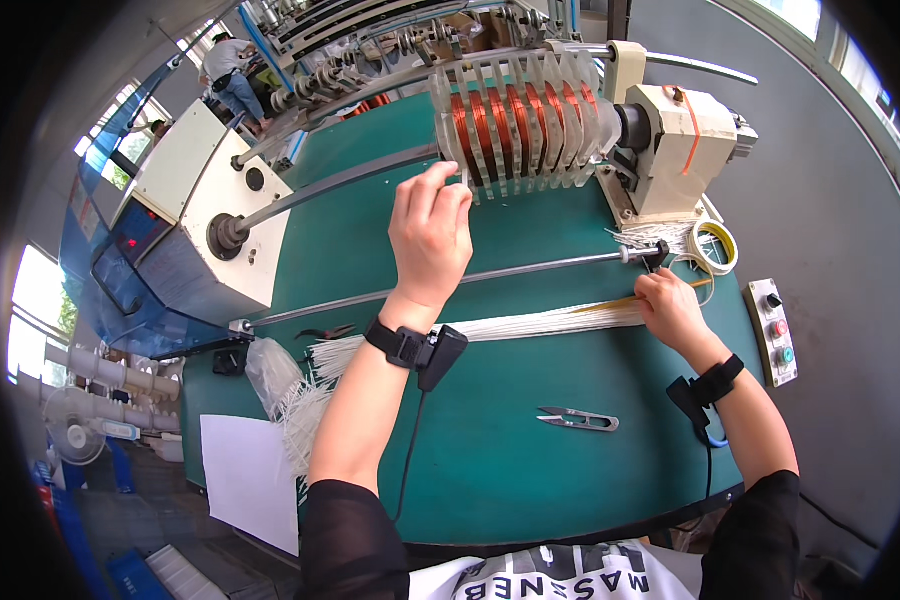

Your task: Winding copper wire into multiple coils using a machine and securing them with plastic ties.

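My left hand (432, 225) is raised at the left end of the clear plastic coil former (500, 130), its fingers curled together. Whatever it pinches there, if anything, is too small to make out. Copper-red wire (515, 125) is wound in several slots of the former. My right hand (673, 312) is closed at the right end of a long bundle of thin white strands (530, 323) lying across the green table. One yellowish strand (610, 306) runs along the bundle toward that hand. Both wrists wear black straps with small boxes.
Thread snips (578, 419) lie on the green table (490, 480). A tape roll (713, 247) and a control box with buttons (773, 333) are at the right. A metal rod (530, 268) crosses the table. The winding machine's white housing (195, 210) stands left, near white paper (250, 480).
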